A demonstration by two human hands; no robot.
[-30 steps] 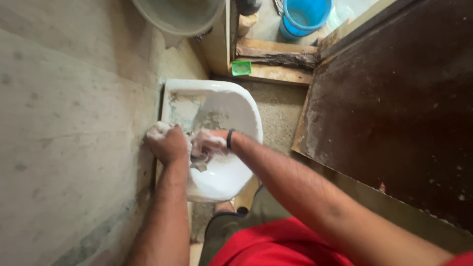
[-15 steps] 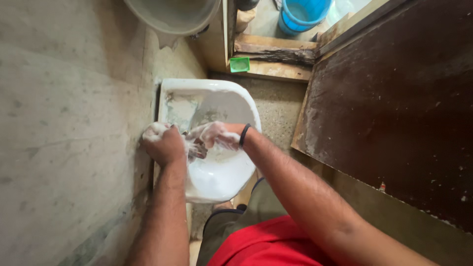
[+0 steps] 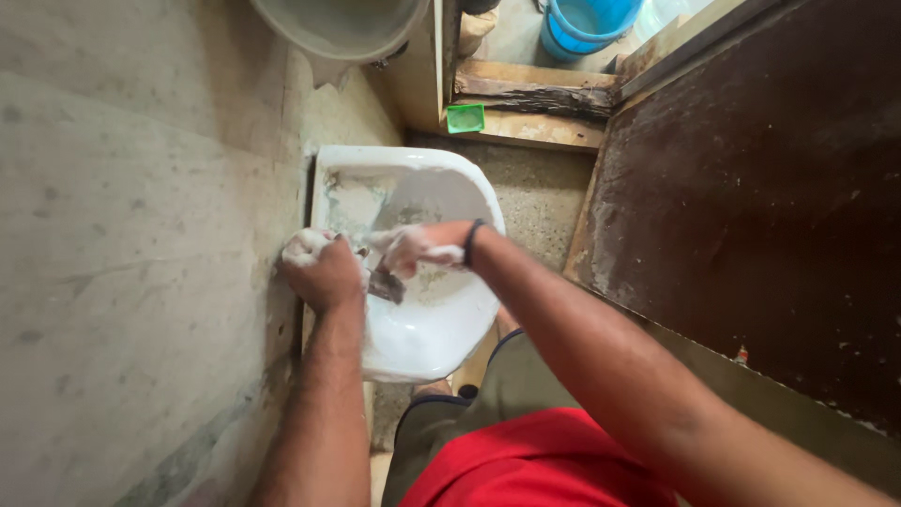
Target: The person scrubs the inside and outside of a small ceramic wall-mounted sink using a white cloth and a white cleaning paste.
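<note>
Over a glossy white basin (image 3: 422,347) fixed to a rough grey wall (image 3: 141,235), the left hand (image 3: 324,268) is fisted around a small dark flat scraper (image 3: 387,286). The right hand (image 3: 413,246), caked in pale paste, curls loosely beside it, touching its blade. A green square tub (image 3: 465,117) sits on the wooden sill; a blue bucket (image 3: 587,23) stands beyond.

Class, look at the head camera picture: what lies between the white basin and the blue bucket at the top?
Between the white basin and the blue bucket, the head view shows speckled floor, a wooden door sill and a small green tub on it.
</note>
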